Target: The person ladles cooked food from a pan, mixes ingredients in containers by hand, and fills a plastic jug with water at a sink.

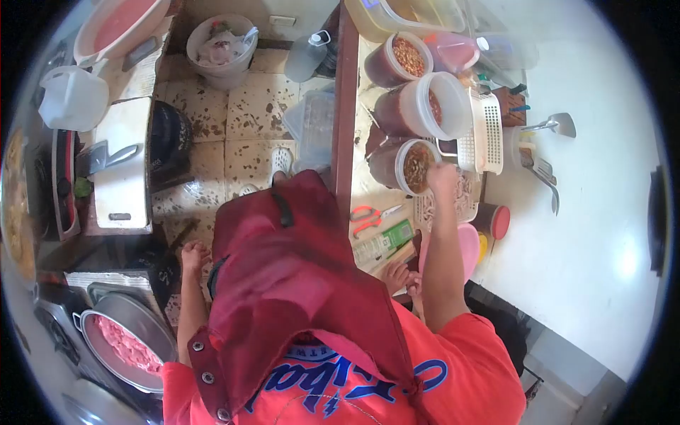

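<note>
My right hand [444,178] is closed at the right rim of the nearest plastic tub [418,166], which holds a brown, chunky liquid. What its fingers grip is hidden. My left hand [195,255] hangs low beside the maroon apron, fingers loosely curled and slightly apart, with nothing visible in it. Just behind the tub stand another tub [435,106] with a reddish filling and one with chili flakes [407,57]. Below my right hand lies a perforated tray [464,198] with pale strips. Orange-handled scissors [366,218] rest on the counter.
Another person's fingers [398,278] show beside my right forearm, near a green-and-white packet [382,242] and a pink bowl [467,248]. At left are a white cutting board [124,170] with a knife and a pot of pink meat [127,343]. A bucket [221,53] stands on the floor.
</note>
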`<move>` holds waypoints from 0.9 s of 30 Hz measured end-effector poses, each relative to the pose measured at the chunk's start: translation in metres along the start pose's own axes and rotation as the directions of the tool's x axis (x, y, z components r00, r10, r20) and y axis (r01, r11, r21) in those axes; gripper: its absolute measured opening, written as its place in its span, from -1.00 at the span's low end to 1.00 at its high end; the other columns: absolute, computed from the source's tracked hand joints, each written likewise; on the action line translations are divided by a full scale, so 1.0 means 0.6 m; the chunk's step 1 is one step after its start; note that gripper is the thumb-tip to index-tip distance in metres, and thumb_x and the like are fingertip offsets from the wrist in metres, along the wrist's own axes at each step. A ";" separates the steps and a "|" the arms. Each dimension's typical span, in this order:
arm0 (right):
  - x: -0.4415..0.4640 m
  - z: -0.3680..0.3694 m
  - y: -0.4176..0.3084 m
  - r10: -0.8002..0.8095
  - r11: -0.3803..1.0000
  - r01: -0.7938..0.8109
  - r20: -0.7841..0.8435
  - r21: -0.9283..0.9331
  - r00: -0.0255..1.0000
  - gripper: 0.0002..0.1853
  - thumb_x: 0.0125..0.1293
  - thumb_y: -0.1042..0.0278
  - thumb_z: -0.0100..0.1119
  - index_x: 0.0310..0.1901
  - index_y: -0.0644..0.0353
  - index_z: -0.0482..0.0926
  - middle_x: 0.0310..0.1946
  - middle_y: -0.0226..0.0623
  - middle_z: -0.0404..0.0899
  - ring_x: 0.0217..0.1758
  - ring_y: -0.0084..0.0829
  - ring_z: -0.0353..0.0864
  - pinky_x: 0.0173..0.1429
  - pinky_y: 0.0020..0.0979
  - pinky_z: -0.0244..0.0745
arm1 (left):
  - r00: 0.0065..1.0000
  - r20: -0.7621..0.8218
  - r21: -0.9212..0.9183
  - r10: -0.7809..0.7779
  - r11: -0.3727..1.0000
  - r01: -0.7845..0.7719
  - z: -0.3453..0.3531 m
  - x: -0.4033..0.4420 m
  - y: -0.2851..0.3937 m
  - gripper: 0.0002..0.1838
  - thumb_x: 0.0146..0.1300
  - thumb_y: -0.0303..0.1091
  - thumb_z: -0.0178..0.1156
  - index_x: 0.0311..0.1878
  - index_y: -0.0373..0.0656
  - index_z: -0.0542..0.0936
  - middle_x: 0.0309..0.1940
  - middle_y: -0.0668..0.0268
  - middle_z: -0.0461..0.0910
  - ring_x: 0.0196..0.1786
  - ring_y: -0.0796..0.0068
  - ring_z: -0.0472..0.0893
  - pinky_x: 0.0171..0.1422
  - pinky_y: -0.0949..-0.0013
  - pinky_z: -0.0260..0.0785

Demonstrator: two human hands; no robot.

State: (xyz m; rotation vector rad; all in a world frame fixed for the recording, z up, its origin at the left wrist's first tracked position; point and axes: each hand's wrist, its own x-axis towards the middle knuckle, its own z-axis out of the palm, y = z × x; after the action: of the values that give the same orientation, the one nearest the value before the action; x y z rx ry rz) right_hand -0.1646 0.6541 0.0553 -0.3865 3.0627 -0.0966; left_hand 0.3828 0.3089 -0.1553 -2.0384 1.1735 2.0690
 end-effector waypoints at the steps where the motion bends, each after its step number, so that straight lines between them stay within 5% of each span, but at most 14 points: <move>1: 0.001 0.010 -0.008 -0.009 0.999 0.010 -0.017 0.046 1.000 -0.74 0.08 0.29 0.13 -0.52 0.36 0.59 -0.46 0.14 0.55 -0.29 0.10 0.57 -0.19 -0.10 0.47 | 1.000 0.016 0.040 -0.006 0.999 0.005 -0.005 0.004 -0.004 -0.73 0.22 -0.37 0.05 -0.03 -0.24 0.41 -0.38 0.24 0.50 -0.41 0.41 0.56 -0.38 0.38 0.42; 2: -0.010 0.026 -0.020 0.057 0.996 -0.054 -0.036 0.070 0.998 -0.76 0.06 0.29 0.12 -0.48 0.34 0.61 -0.47 0.13 0.55 -0.33 0.09 0.57 -0.21 -0.10 0.48 | 1.000 0.030 0.075 -0.007 0.997 0.005 -0.008 0.008 -0.006 -0.73 0.23 -0.36 0.05 -0.02 -0.24 0.41 -0.38 0.24 0.50 -0.40 0.40 0.56 -0.38 0.37 0.43; 5: -0.063 -0.007 -0.041 -0.094 0.992 0.101 0.086 -0.077 0.992 -0.74 0.07 0.29 0.13 -0.49 0.37 0.59 -0.40 0.11 0.56 -0.27 0.07 0.58 -0.19 -0.10 0.47 | 1.000 0.013 0.070 -0.003 0.998 0.002 -0.010 -0.012 0.016 -0.72 0.22 -0.36 0.05 -0.02 -0.23 0.41 -0.39 0.26 0.50 -0.40 0.40 0.57 -0.41 0.38 0.42; 9: -0.031 -0.041 -0.030 0.120 0.988 -0.113 0.065 -0.103 0.991 -0.74 0.08 0.26 0.12 -0.45 0.32 0.62 -0.36 0.09 0.57 -0.25 0.06 0.57 -0.14 -0.08 0.46 | 0.999 -0.032 0.050 -0.038 0.998 0.039 0.008 -0.040 0.027 -0.73 0.23 -0.36 0.05 -0.02 -0.23 0.40 -0.38 0.27 0.51 -0.40 0.40 0.57 -0.44 0.38 0.38; 12: -0.007 -0.015 -0.057 0.072 0.997 -0.074 0.057 0.038 0.996 -0.74 0.09 0.26 0.12 -0.45 0.33 0.61 -0.37 0.10 0.56 -0.27 0.07 0.57 -0.14 -0.07 0.46 | 0.995 -0.015 0.101 -0.095 0.990 0.096 0.017 -0.062 0.040 -0.73 0.24 -0.36 0.04 -0.01 -0.22 0.40 -0.38 0.28 0.51 -0.42 0.42 0.57 -0.46 0.41 0.35; 15: -0.057 -0.019 -0.068 -0.085 0.988 0.105 0.173 -0.109 0.981 -0.73 0.11 0.25 0.11 -0.46 0.34 0.61 -0.39 0.13 0.56 -0.27 0.07 0.58 -0.16 -0.07 0.46 | 0.997 -0.056 -0.005 -0.047 0.999 0.047 0.004 -0.041 0.026 -0.74 0.25 -0.35 0.03 -0.02 -0.21 0.40 -0.39 0.28 0.52 -0.43 0.44 0.56 -0.49 0.45 0.31; 20: -0.025 -0.057 -0.043 0.210 0.970 -0.187 0.145 -0.159 0.967 -0.73 0.16 0.25 0.08 -0.37 0.33 0.61 -0.39 0.08 0.59 -0.23 0.04 0.59 -0.12 -0.09 0.47 | 1.000 -0.011 -0.072 -0.022 0.997 0.021 -0.007 -0.036 0.014 -0.76 0.22 -0.37 0.04 -0.07 -0.23 0.41 -0.38 0.26 0.51 -0.43 0.47 0.55 -0.49 0.48 0.30; 23: -0.012 -0.034 -0.075 0.159 0.987 -0.160 0.098 0.010 0.983 -0.74 0.16 0.26 0.07 -0.35 0.32 0.60 -0.39 0.09 0.59 -0.21 0.04 0.59 -0.10 -0.10 0.47 | 0.998 -0.014 0.129 -0.054 0.990 0.055 0.002 -0.064 0.046 -0.77 0.22 -0.40 0.02 -0.07 -0.24 0.40 -0.37 0.25 0.50 -0.43 0.47 0.54 -0.46 0.47 0.35; 24: -0.021 -0.014 -0.069 0.042 0.999 -0.041 0.037 -0.028 0.998 -0.74 0.15 0.25 0.08 -0.36 0.32 0.61 -0.39 0.10 0.59 -0.19 0.03 0.59 -0.09 -0.10 0.47 | 0.999 -0.016 0.067 -0.037 0.997 0.038 -0.001 -0.057 0.047 -0.77 0.22 -0.40 0.03 -0.07 -0.24 0.40 -0.37 0.25 0.49 -0.43 0.47 0.54 -0.45 0.47 0.36; 27: -0.067 -0.014 -0.048 0.141 0.985 -0.117 0.211 -0.125 0.967 -0.72 0.11 0.27 0.12 -0.35 0.38 0.59 -0.19 0.16 0.54 -0.07 0.03 0.55 -0.04 -0.09 0.44 | 0.999 -0.047 -0.040 0.004 0.999 -0.006 -0.028 -0.041 0.033 -0.77 0.22 -0.39 0.04 -0.08 -0.25 0.40 -0.38 0.25 0.48 -0.43 0.46 0.54 -0.42 0.45 0.39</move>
State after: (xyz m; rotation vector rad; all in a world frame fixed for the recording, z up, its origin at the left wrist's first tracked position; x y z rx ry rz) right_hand -0.1190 0.6365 0.0672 -0.1865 2.8712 0.1164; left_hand 0.3912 0.2983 -0.1221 -2.1147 1.1543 2.0753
